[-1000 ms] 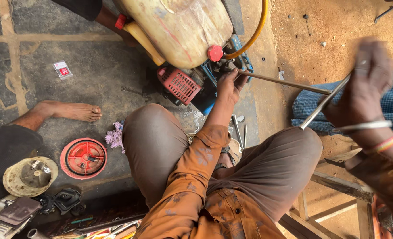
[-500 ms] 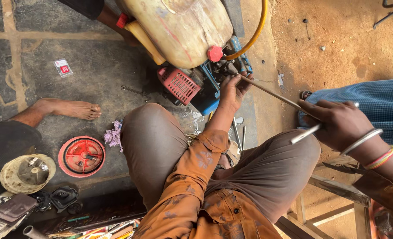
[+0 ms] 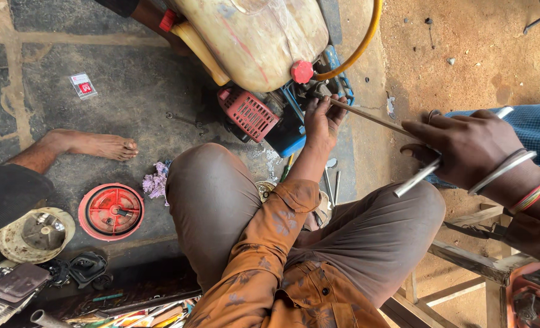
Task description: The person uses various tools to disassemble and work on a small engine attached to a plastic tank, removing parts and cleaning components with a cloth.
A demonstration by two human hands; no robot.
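The left hand (image 3: pixel 322 121) is stretched forward past the knees to the small engine (image 3: pixel 282 112) that sits under a yellowed plastic tank (image 3: pixel 257 36) with a red cap (image 3: pixel 302 71). Its fingers are curled around the far end of a thin metal rod (image 3: pixel 367 116), right where the rod meets the engine beside the red grille (image 3: pixel 249 113); the grip is pressed closed on the rod, though the exact point of contact with the engine is hidden by the fingers.

The right hand (image 3: pixel 464 146), with bangles at the wrist, is held near the right knee. A silver metal tool (image 3: pixel 422 176) is pinched in its closed grip, one end sticking out below the fist and the other showing beyond the knuckles. The near end of the rod reaches the fingers of this hand, and it seems to be touched there, but that cannot be told for certain.

On the floor to the left lie a red round cover (image 3: pixel 111 211), a pale round housing (image 3: pixel 36 234) and a scrap of purple cloth (image 3: pixel 155 182). A bare foot (image 3: pixel 93 144) of another person rests just beyond them. A yellow hose (image 3: pixel 361 45) curves off the tank.
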